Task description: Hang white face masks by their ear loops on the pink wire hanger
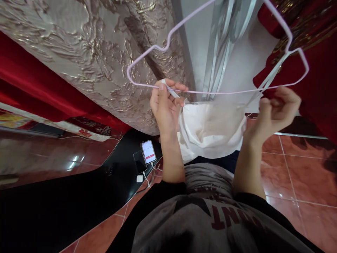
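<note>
A pale lilac wire hanger [221, 92] spans the upper middle, its lower bar running in front of both hands. My left hand [168, 102] pinches a thin white strap against the left part of that bar. A white cloth garment [213, 126] hangs below between my forearms. Another white strap [273, 72] loops over the hanger's right notch and runs down toward the garment. My right hand [276, 110] is just under the bar's right end, fingers curled inward; whether it holds the strap's lower part is too blurred to tell.
Embossed beige-gold fabric [100, 52] hangs at the upper left, beside red cloth [52, 91]. More red fabric [316, 70] hangs at the right. On a black bench [65, 200] at the lower left lie two phones [149, 151] with cables and a small white case [139, 178].
</note>
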The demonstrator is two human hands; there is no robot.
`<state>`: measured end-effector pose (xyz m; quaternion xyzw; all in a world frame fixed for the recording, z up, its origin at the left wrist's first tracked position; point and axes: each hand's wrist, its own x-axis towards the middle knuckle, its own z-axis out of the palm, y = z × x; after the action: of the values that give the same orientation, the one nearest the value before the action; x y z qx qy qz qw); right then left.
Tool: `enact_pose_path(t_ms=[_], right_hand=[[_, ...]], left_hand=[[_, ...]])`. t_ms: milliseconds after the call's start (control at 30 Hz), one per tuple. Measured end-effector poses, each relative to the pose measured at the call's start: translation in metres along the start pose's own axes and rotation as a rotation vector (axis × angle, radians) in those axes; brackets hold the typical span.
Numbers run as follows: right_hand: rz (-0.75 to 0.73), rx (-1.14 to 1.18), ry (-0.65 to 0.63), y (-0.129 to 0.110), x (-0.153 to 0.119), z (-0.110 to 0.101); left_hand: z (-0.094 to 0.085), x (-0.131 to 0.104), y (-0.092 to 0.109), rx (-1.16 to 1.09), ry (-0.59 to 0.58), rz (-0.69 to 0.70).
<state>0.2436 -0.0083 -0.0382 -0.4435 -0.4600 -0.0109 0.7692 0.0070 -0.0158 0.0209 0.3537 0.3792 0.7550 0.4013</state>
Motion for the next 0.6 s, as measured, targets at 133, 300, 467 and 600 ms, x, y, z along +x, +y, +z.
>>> enact_pose_path(t_ms=[133, 300, 467, 600], right_hand=[[0.391, 0.022, -0.205, 0.030, 0.011, -0.010], [0.301, 0.104, -0.266, 0.001, 0.004, -0.003], [0.212, 0.275, -0.431, -0.037, 0.020, 0.003], [-0.072, 0.260, -0.286, -0.034, 0.059, 0.013]], left_hand=[[-0.002, 0.006, -0.007, -0.010, 0.013, -0.032], [0.003, 0.005, -0.006, -0.103, 0.036, -0.057], [0.007, 0.006, -0.001, -0.172, 0.043, -0.032], [-0.002, 0.015, 0.000, -0.203, -0.043, -0.056]])
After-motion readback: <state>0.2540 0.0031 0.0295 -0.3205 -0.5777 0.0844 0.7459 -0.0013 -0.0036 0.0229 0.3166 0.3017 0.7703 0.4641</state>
